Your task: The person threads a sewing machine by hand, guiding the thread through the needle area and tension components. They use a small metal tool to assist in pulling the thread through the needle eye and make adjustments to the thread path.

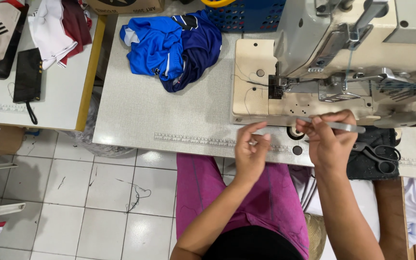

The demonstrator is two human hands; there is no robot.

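Observation:
My right hand (330, 139) grips metal tweezers (343, 126) at the front edge of the cream sewing machine (333, 58), its thumb and fingers closed on their handle. My left hand (251, 151) hovers just left of it over the table edge, fingertips pinched together on something too small to make out, perhaps thread. Both hands sit below the machine's needle area (276, 85). My lap in pink trousers (246, 192) lies under the hands.
A crumpled blue garment (172, 48) lies on the grey table (169, 115) with a printed ruler strip (193, 140). Black scissors (381, 155) rest on a dark cloth right of my hand. A blue basket (246, 17) stands behind. Another table (49, 101) is at left.

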